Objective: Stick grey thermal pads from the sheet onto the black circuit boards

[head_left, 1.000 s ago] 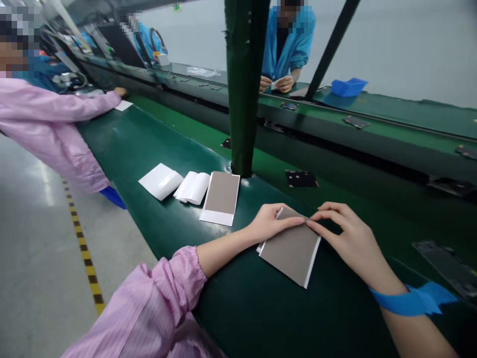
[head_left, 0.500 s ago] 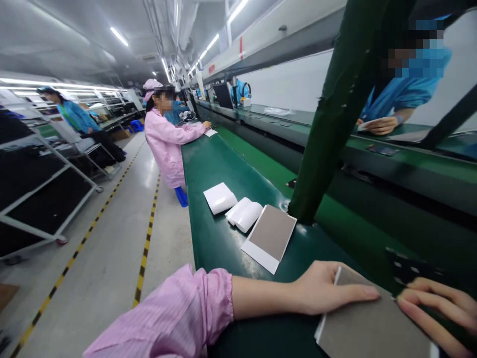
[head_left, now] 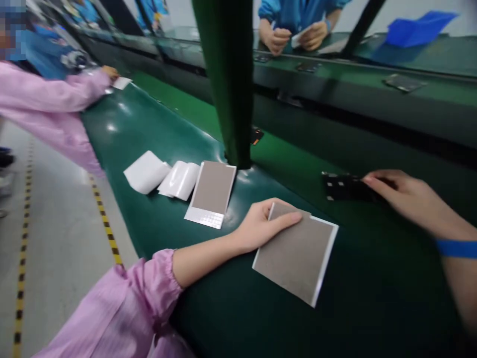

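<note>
My left hand [head_left: 263, 223] grips a grey sheet on white backing [head_left: 298, 253], its thumb lying on top and its fingers underneath. At the right, my right hand [head_left: 400, 196] pinches the end of a flat black part with small pale squares [head_left: 341, 185] lying on the green strip. A blue band circles that wrist. Beyond my left hand lies another grey sheet on white backing [head_left: 214, 189], flat on the table. Beside it are curled white sheets [head_left: 181, 180] and one more white sheet [head_left: 147, 171].
A dark green post [head_left: 236, 89] rises behind the sheets. Along the green bench [head_left: 112, 127], a co-worker's pink sleeve [head_left: 55, 89] reaches in at the left. Across the line, another person's hands [head_left: 311, 37] hold something pale. A small black part [head_left: 256, 135] lies by the post.
The view has swung right and down. My right hand has left the edge of the grey sheet and moved to the black part. My left hand keeps the sheet.
</note>
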The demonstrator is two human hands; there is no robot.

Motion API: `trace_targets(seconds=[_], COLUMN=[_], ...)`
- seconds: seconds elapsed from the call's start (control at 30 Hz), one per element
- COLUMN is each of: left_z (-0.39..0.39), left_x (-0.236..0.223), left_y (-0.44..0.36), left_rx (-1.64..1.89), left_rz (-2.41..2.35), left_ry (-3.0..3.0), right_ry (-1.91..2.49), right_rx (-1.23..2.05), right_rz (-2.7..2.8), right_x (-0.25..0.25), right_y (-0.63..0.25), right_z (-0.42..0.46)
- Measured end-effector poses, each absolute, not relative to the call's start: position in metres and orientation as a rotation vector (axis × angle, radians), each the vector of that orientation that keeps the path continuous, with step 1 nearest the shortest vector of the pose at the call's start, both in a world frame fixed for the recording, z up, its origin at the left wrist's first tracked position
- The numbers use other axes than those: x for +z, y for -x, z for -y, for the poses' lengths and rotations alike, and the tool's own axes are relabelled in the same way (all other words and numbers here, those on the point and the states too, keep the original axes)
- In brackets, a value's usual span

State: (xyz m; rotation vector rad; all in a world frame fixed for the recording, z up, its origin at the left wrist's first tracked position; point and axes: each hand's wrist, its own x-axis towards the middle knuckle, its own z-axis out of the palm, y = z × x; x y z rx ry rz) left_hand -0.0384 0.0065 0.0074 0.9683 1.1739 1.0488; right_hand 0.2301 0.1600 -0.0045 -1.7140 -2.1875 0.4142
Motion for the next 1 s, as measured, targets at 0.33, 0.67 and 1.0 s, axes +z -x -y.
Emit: trace_targets(seconds=[0.33, 0.67, 1.0], left_z=[-0.006, -0.006, -0.006], left_x=[0.004, 0.002, 0.003], left_y=[0.038, 0.038, 0.038], left_rx=[1.037, 1.034, 1.058], left_rz=[-1.167, -1.147, -1.155], left_ry=[-1.003, -1.023, -1.049], right_ry=[1.914, 1.989, 1.939], right_rx=[0.642, 0.656, 0.638], right_rz=[2.264, 2.221, 1.886], right_x=[0.016, 0.011, 0.05], right_y=[-0.237, -0.25, -0.224], right_z=[-0.174, -0.165, -0.122])
